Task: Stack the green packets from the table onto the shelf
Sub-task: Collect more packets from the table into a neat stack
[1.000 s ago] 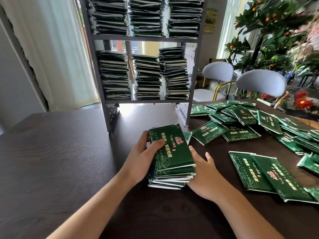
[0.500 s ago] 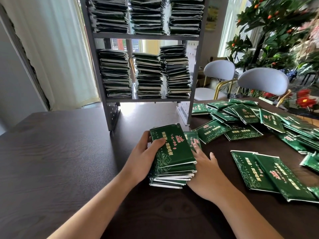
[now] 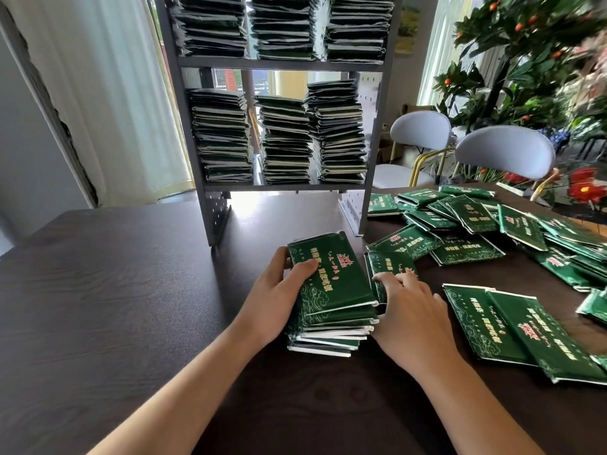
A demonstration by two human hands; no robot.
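A pile of green packets (image 3: 331, 290) with gold and red print lies on the dark table in front of me. My left hand (image 3: 274, 295) grips its left side, thumb pressed on the top packet. My right hand (image 3: 409, 310) lies to the pile's right, its fingertips resting on a single green packet (image 3: 391, 262) beside the pile. Many loose green packets (image 3: 466, 221) are scattered over the right of the table. The grey shelf (image 3: 279, 64) stands behind, with three tall stacks of packets on each of its two levels.
The dark wooden table (image 3: 115, 307) stretches to my left. Two grey chairs (image 3: 505, 152) stand behind the table on the right, with plants and red flowers (image 3: 584, 185) beyond. White curtains hang on the left.
My right hand has slid from the pile's right side up and right onto the loose packet beside it. My left hand and the pile have stayed put.
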